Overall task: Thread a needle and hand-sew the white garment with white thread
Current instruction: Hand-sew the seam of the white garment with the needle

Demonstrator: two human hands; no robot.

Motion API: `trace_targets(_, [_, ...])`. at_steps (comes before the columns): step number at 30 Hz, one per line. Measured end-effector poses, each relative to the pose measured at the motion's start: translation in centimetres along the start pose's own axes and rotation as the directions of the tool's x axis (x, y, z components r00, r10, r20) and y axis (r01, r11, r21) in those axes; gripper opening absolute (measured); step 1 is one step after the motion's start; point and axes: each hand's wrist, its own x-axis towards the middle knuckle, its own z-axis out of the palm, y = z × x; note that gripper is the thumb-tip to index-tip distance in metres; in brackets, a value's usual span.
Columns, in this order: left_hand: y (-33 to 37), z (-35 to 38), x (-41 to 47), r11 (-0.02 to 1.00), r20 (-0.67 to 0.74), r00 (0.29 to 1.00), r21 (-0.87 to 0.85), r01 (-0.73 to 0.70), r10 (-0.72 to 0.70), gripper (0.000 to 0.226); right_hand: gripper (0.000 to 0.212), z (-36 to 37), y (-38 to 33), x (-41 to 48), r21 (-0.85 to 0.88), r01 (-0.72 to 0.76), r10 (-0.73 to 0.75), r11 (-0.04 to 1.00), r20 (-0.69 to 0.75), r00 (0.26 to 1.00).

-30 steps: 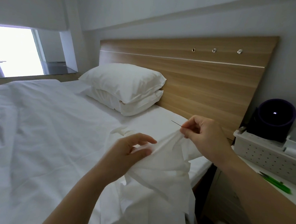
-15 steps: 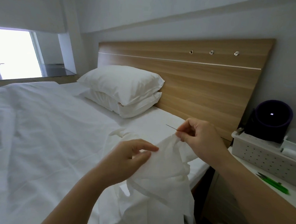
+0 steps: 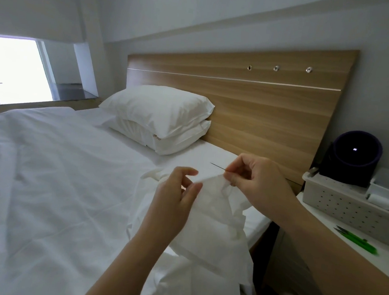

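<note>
The right hand (image 3: 259, 184) pinches a needle (image 3: 217, 167) between thumb and forefinger, fingers closed tight on its rear end; the bare point sticks out toward 10 o'clock from the fingertips. The same fingers sit right at the raised peak of the white garment (image 3: 211, 220), touching the cloth; whether the needle passes through the fabric here cannot be told. No thread can be made out against the white.

The left hand (image 3: 173, 203), at 8 o'clock from the right hand, holds the garment's edge between thumb and fingers, loosely curled, with a small gap showing under the forefinger. The garment hangs from both hands and drapes down toward 6 o'clock over the edge of the bed (image 3: 48, 183).

Two stacked pillows (image 3: 158, 117) lie at 11 o'clock from the hands, against the wooden headboard (image 3: 261, 106). At 3 o'clock a white perforated basket (image 3: 345, 208) stands on the bedside table (image 3: 321, 227), a dark round speaker (image 3: 354, 156) behind it. A green tool (image 3: 357, 242) lies on the table at 4 o'clock, just in front of the basket
</note>
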Motion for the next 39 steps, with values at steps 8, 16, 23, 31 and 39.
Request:
trace_targets(8, [0.4, -0.3, -0.3, 0.985, 0.061, 0.996, -0.155, 0.071, -0.062, 0.010, 0.009, -0.2, -0.1, -0.4, 0.049, -0.005, 0.003, 0.999, 0.027, 1.000])
trace_targets(16, [0.0, 0.2, -0.2, 0.877, 0.199, 0.952, -0.380, 0.295, -0.234, 0.017, 0.004, 0.2, 0.8, -0.8, 0.194, -0.156, 0.138, 0.968, 0.106, 0.985])
trace_targets(23, [0.0, 0.1, 0.1, 0.765, 0.280, 0.900, -0.476, 0.433, -0.335, 0.015, 0.005, -3.6, -1.0, 0.5, 0.609, -0.079, 0.272, 0.789, -0.231, 0.934])
trace_targets(31, [0.2, 0.6, 0.2, 0.731, 0.280, 0.897, -0.520, 0.442, -0.343, 0.011, 0.009, -1.9, -2.7, -2.9, 0.169, -0.184, 0.160, 0.968, 0.149, 0.976])
trace_targets(39, [0.3, 0.6, -0.1, 0.761, 0.250, 0.926, -0.529, 0.375, -0.282, 0.014, 0.014, 0.1, -1.9, -3.6, 0.046, -0.188, 0.176, 0.981, 0.189, 0.966])
